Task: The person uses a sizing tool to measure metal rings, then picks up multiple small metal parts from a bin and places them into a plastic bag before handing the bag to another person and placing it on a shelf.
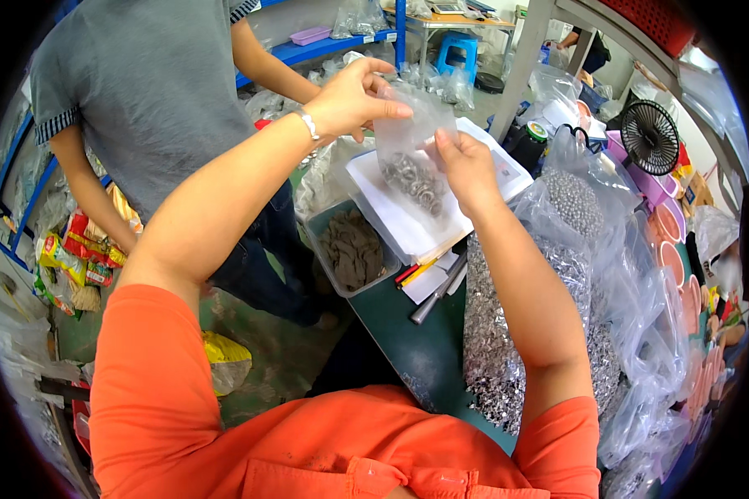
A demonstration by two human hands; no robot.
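Note:
A clear plastic bag [414,125] hangs in front of me with a cluster of small silvery metal rings [414,185] in its lower part. My left hand [354,101] grips the bag near its top left, thumb toward the plastic. On the opposite edge, my right hand [469,170] pinches the plastic between thumb and fingers. Behind and under the bag lie stacked white papers [443,235] on the green table [408,337]. To their left stands a clear tub [347,293] with a crumpled brown-grey cloth [352,245] inside.
A person in a grey shirt [154,100] stands close at the left. Large bags of shiny metal parts [508,320] cover the table's right side, near a black fan [649,137]. Pens [416,273] and a dark metal tool [434,295] lie beside the papers.

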